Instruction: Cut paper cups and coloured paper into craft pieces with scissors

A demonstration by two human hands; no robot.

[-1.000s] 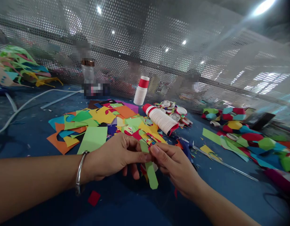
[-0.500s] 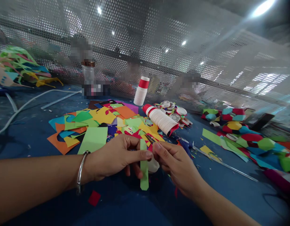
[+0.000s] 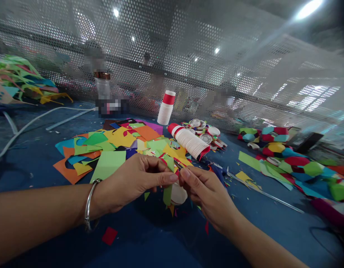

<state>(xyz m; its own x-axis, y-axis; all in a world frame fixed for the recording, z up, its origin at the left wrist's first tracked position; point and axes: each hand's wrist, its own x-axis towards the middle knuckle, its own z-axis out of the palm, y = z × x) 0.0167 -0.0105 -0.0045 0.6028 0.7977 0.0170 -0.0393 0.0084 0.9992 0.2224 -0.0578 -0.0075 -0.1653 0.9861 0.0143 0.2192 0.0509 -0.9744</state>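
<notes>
My left hand [image 3: 138, 178], with a silver bangle at its wrist, pinches a light green paper strip [image 3: 167, 195] between thumb and fingers. The strip is partly hidden behind the fingers. My right hand [image 3: 206, 190] is closed on a thin, pointed metal tool [image 3: 176, 164], which looks like tweezers; its tip points up and left, and most of it is hidden in the fingers. The two thumbs nearly meet. Under the hands lies a white round piece [image 3: 179, 194], perhaps a paper cup, partly covered by them. Small green and orange scraps lie about it.
Coloured paper pieces [image 3: 120, 137] are heaped beyond my hands. One stack of paper cups [image 3: 166, 108] stands upright; another stack [image 3: 190, 141] lies on its side. Cut cup bottoms [image 3: 206, 131] sit behind it. Patchwork paper shapes [image 3: 297, 163] fill the right. A perforated screen [image 3: 188, 48] rises behind.
The green strip has turned and slipped further behind my left fingers, which are drawn in more. More of the white round piece shows below. Both hands stay close together.
</notes>
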